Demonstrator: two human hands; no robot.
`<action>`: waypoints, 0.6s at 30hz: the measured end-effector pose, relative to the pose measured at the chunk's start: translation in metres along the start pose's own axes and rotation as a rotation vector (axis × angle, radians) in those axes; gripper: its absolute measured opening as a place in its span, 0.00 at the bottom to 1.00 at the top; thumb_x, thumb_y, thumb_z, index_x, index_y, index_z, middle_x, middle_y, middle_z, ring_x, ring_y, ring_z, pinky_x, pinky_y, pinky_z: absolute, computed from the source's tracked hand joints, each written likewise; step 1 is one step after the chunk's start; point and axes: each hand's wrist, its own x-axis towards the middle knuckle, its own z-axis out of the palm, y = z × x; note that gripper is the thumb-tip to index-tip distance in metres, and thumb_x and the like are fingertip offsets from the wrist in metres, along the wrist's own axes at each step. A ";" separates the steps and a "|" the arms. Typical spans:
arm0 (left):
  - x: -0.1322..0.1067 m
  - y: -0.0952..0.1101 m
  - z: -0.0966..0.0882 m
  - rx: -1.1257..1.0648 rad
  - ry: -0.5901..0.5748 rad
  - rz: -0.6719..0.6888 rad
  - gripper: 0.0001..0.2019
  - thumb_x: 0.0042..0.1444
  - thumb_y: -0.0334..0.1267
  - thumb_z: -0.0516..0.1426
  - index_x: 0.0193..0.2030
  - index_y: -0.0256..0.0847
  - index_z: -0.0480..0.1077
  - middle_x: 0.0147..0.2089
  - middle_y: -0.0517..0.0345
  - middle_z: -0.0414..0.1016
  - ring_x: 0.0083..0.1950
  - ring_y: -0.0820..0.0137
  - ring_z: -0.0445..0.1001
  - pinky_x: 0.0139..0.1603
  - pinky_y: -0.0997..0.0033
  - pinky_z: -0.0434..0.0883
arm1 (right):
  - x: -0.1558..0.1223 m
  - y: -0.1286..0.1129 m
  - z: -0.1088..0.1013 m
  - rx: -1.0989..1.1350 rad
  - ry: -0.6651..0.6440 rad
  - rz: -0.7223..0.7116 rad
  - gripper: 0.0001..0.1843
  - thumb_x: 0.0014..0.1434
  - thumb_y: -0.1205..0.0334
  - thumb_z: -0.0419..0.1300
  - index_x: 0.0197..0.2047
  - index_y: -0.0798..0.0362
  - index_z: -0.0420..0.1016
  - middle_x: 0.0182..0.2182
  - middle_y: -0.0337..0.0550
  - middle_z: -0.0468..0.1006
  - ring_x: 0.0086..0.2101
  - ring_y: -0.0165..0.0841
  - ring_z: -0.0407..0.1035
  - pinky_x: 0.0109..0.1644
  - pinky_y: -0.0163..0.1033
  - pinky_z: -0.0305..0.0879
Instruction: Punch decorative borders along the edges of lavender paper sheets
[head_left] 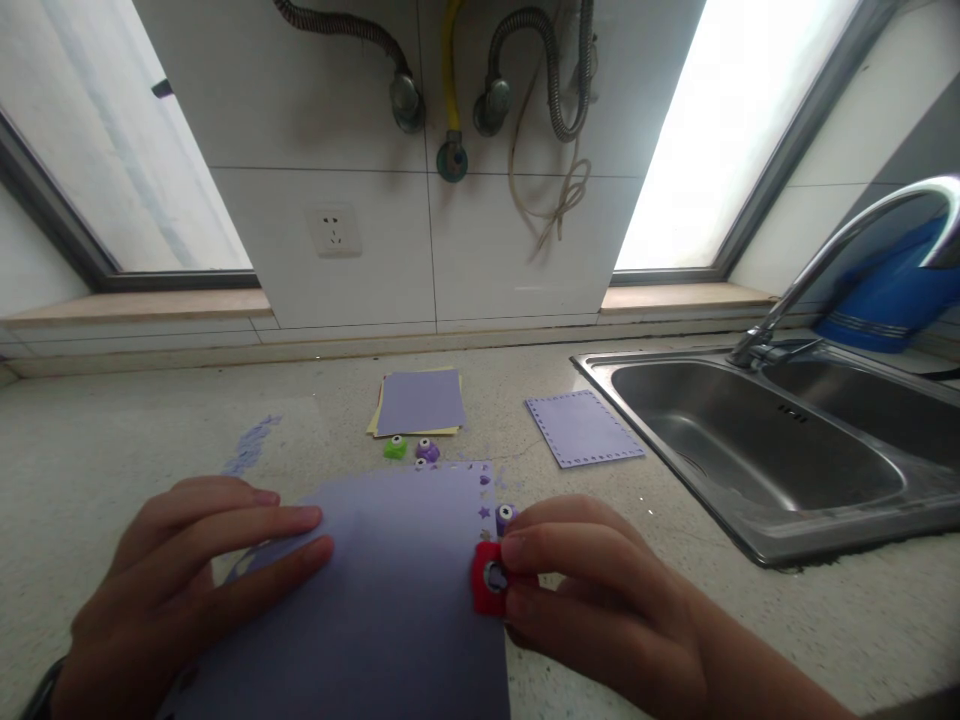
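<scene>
A large sheet of purple paper (390, 590) lies on the counter, with small shapes punched along its top and right edges. My left hand (202, 560) rests on the sheet's left side, fingers stretched out. In my right hand (592, 590) is a red craft punch (490, 580), gripped between thumb and fingers at the paper's right edge. Just beyond those fingers sits a purple punch (505, 516), partly hidden. A green punch (395, 448) and another purple punch (427, 450) stand past the sheet's top edge.
A stack of coloured paper squares (424, 400) lies farther back. To its right is a smaller purple sheet (585, 428) with punched edges, near the steel sink (742, 430) and its faucet (847, 250). Purple paper bits (253, 445) are scattered at left. Hoses hang from the tiled wall.
</scene>
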 end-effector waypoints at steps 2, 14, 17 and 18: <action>0.000 0.000 0.000 0.006 -0.001 -0.007 0.23 0.65 0.28 0.51 0.52 0.65 0.78 0.44 0.62 0.80 0.45 0.59 0.74 0.50 0.51 0.70 | -0.006 0.002 -0.001 -0.014 -0.023 -0.005 0.06 0.64 0.74 0.59 0.44 0.63 0.76 0.42 0.52 0.78 0.43 0.37 0.76 0.43 0.40 0.81; 0.010 0.006 -0.001 -0.051 -0.018 -0.042 0.19 0.67 0.31 0.53 0.51 0.62 0.79 0.45 0.61 0.81 0.45 0.60 0.76 0.50 0.54 0.70 | -0.009 0.014 0.009 0.059 0.041 -0.053 0.07 0.66 0.74 0.56 0.44 0.65 0.76 0.47 0.54 0.75 0.45 0.36 0.73 0.46 0.42 0.79; 0.010 0.006 -0.001 -0.038 -0.018 -0.046 0.19 0.67 0.32 0.53 0.50 0.62 0.79 0.45 0.62 0.81 0.45 0.60 0.76 0.50 0.54 0.71 | -0.006 0.013 0.009 0.029 0.065 -0.060 0.06 0.65 0.75 0.57 0.42 0.62 0.76 0.45 0.52 0.77 0.44 0.35 0.74 0.44 0.40 0.80; 0.010 0.007 -0.001 -0.036 -0.014 -0.049 0.19 0.66 0.32 0.53 0.50 0.63 0.79 0.45 0.62 0.81 0.45 0.60 0.76 0.50 0.54 0.71 | -0.005 0.012 0.009 0.015 0.079 -0.070 0.06 0.64 0.75 0.58 0.41 0.61 0.76 0.44 0.51 0.77 0.43 0.35 0.75 0.42 0.39 0.80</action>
